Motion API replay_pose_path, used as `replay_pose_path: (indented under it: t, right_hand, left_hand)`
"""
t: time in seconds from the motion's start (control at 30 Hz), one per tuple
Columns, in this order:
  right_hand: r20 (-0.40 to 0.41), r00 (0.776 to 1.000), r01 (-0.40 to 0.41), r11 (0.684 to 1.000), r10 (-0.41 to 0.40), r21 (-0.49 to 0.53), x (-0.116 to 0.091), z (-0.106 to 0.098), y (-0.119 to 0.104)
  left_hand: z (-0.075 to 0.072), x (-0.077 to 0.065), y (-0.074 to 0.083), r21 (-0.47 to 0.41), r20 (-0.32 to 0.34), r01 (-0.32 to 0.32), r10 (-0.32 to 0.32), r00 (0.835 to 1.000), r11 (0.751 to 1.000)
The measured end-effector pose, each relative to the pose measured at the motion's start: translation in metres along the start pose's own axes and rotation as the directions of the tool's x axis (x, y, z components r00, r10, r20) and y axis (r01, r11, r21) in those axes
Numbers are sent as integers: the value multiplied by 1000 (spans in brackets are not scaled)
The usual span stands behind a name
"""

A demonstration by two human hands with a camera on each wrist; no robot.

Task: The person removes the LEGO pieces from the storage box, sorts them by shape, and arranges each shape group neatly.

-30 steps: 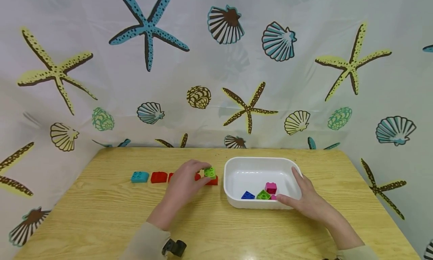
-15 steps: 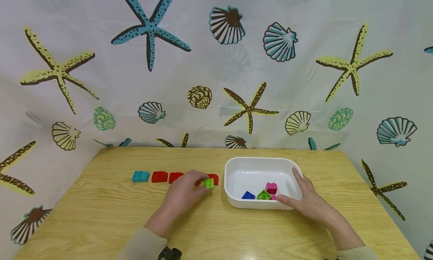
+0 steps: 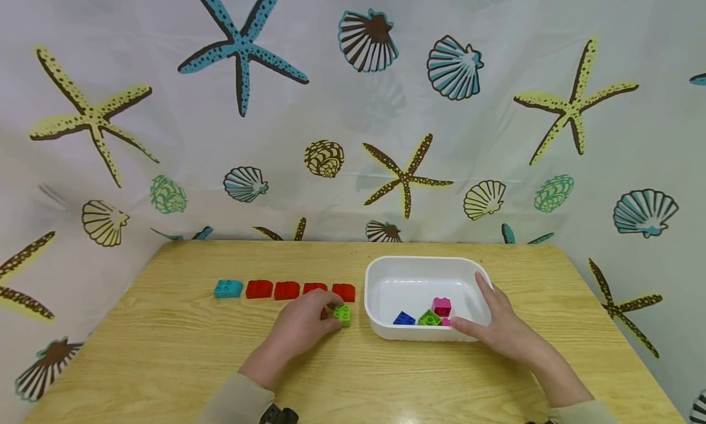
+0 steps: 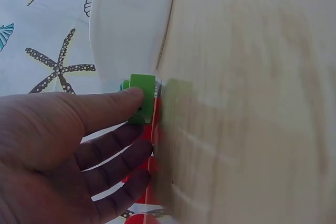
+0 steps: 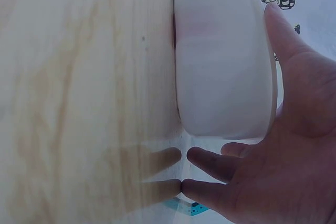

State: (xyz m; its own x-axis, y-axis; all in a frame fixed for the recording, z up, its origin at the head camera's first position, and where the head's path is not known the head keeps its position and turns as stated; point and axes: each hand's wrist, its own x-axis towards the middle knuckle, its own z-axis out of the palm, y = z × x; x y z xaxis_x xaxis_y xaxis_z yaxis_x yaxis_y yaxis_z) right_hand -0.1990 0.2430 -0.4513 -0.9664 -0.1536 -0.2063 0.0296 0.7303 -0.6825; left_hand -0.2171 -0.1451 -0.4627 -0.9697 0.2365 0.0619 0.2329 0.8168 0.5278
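Head: left fingers [image 3: 330, 296] pinch green brick [image 3: 342, 315], perhaps grounded, gap to tray edge [image 3: 366, 296]

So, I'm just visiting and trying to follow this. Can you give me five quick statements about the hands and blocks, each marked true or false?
1. The left hand pinches a green block. True.
2. The turquoise block lies inside the white tray. False: it rests on the table, to the left of the red blocks.
3. Four red blocks show in the head view. True.
4. The right hand holds a red block in the air. False: it is at the white tray's right end, holding no block.
5. A blue block lies in the white tray. True.
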Motion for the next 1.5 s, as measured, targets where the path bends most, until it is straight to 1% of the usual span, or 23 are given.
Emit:
replay_pose_path:
  t: [0.13, 0.43, 0.83, 1.1, 1.23, 1.4, 1.5]
  right_hand:
    - [-2, 1000, -1, 1000, 1, -10, 0, 0, 1]
    - [4, 1000, 12, 1000, -12, -11, 0, -1, 0]
    - [-3, 1000, 21, 1000, -21, -14, 1, 0, 2]
    - [1, 1000, 8, 1000, -8, -13, 0, 0, 1]
    - [-1, 1000, 10, 1000, -10, -13, 0, 0, 1]
    - [-3, 1000, 8, 1000, -8, -12, 1, 0, 1]
    - [-6, 1000, 8, 1000, -8, -7, 1, 0, 0]
  left_hand:
    - [1, 1, 1, 6, 2, -11, 11, 1000, 1000]
    - [2, 0, 0, 13, -11, -12, 12, 1000, 1000]
    - [1, 0, 0, 4, 0, -5, 5, 1000, 1000]
    - [-1, -2, 1, -3, 8, -11, 11, 1000, 1000]
    - [-3, -4, 4, -6, 6, -3, 3, 1000, 1000]
    - [-6, -5, 9, 14, -8, -4, 4, 1000, 1000]
    - [-9, -3, 15, 40, -18, -23, 23, 1000, 999]
